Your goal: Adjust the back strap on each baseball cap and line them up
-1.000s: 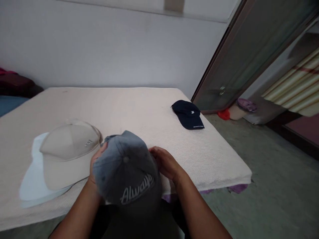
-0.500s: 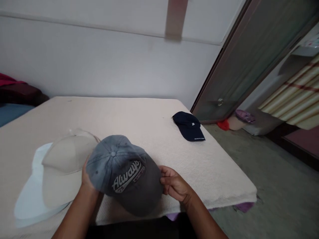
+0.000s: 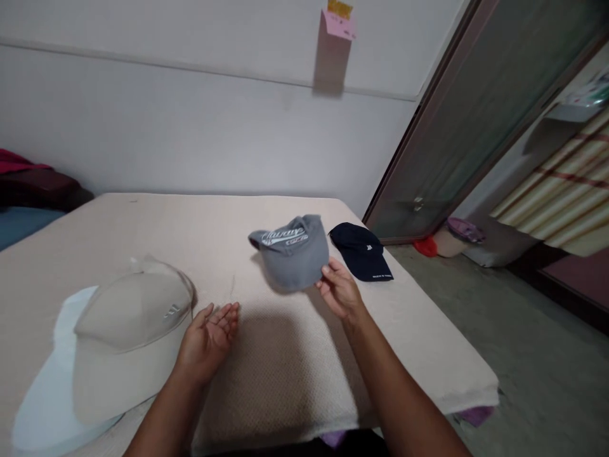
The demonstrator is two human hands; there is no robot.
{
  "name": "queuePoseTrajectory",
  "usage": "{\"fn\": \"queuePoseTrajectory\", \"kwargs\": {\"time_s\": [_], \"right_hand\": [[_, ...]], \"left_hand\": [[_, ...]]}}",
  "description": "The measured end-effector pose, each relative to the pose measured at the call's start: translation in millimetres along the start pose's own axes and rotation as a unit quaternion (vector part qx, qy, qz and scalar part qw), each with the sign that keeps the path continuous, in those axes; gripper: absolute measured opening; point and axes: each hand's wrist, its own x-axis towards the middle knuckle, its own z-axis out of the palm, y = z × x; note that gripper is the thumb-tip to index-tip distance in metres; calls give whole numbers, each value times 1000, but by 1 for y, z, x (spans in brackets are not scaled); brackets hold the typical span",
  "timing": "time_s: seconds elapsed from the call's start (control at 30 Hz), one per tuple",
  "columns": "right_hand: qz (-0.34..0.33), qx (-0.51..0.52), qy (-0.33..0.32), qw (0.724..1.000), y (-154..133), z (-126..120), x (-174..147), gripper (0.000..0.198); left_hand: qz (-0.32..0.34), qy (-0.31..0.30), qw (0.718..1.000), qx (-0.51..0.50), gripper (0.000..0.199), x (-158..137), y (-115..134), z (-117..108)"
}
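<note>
A grey baseball cap (image 3: 297, 257) with raised white lettering hangs above the bed, its brim pinched at the right edge by my right hand (image 3: 340, 289). My left hand (image 3: 212, 333) is off the cap, palm up with fingers apart, holding nothing. Just left of that hand, a beige cap (image 3: 133, 311) with a small emblem rests over a pale blue-white brimmed piece (image 3: 42, 387), which it partly covers. A dark navy cap (image 3: 359, 247) with a small white logo lies beyond my right hand, near the bed's right edge.
A cream textured cover (image 3: 190, 222) spreads over the bed. Behind it stands a white wall (image 3: 190, 127) with a pink paper (image 3: 339, 25) taped up. Folded dark cloth (image 3: 38, 184) sits at the far left. To the right are a glass-panelled door (image 3: 457, 114) and a concrete floor (image 3: 528, 343).
My left hand has let go of the grey cap and opened. My right hand has carried the cap forward and tilted it, so its crown front now faces up and away.
</note>
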Motion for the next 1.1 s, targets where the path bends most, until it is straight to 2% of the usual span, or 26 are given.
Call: {"fn": "queuePoseTrajectory", "kwargs": {"time_s": [0.1,0.23,0.4,0.53,0.63,0.77,0.93,1.03,1.1], "right_hand": [[-57,2,23,998,-21,-3,39,24],[-53,-9,174,983,-24,-32,68,19],[-2,-40,263,964,7,-88,57,19],[12,-74,287,955,19,-107,40,21],[8,-107,283,953,21,-102,28,23],[-27,-132,276,952,28,-84,7,32],[-49,-146,260,953,49,-57,-22,24],[-22,-162,245,956,66,-32,-40,20],[29,-155,212,964,80,-9,-53,19]], "left_hand": [[-12,-4,1000,9,22,1,-2,1],[-13,0,1000,14,22,-2,-5,5],[-9,10,1000,17,23,-2,-13,9],[-24,6,999,21,21,-1,-23,9],[-40,9,999,23,18,0,-28,9],[-39,17,999,25,14,-5,-29,8],[-15,38,999,18,11,-11,-23,-1],[3,48,999,13,11,-15,-21,-11],[19,56,998,16,13,-20,-21,-17]]}}
